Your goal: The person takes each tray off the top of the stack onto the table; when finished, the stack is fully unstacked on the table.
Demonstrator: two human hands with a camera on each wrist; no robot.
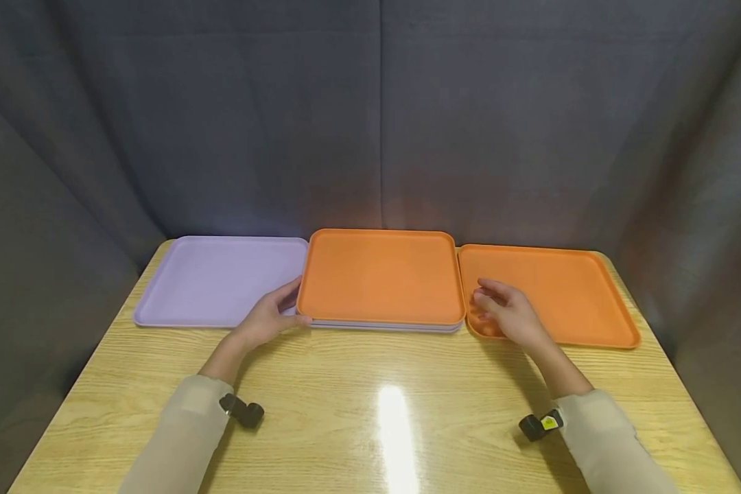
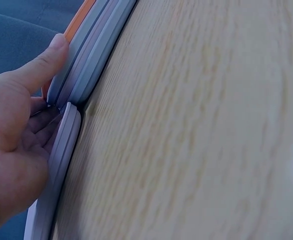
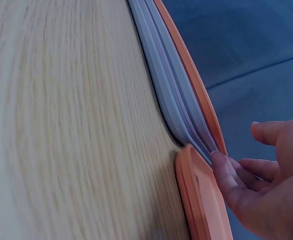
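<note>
Our left hand grips the tray stack at its 8 o'clock corner; our right hand, fingers relaxed, touches its 4 o'clock edge.

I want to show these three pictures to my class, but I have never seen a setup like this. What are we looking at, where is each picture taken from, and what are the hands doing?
No machine here: a person sits at a wooden table and works with two bare hands. The wide picture comes from a camera on the person's head, looking forward and down. The two close-ups come from small cameras strapped to the wrists, each looking along the table at its own hand.

On the table lie a lilac tray on the left, a stack of trays in the middle with an orange one on top and pale ones beneath, and a single orange tray on the right.

The left hand grips the stack's left edge, thumb on its rim. The right hand is at the stack's right edge, over the single orange tray; its fingertips touch the stack's edge, holding nothing.
</note>
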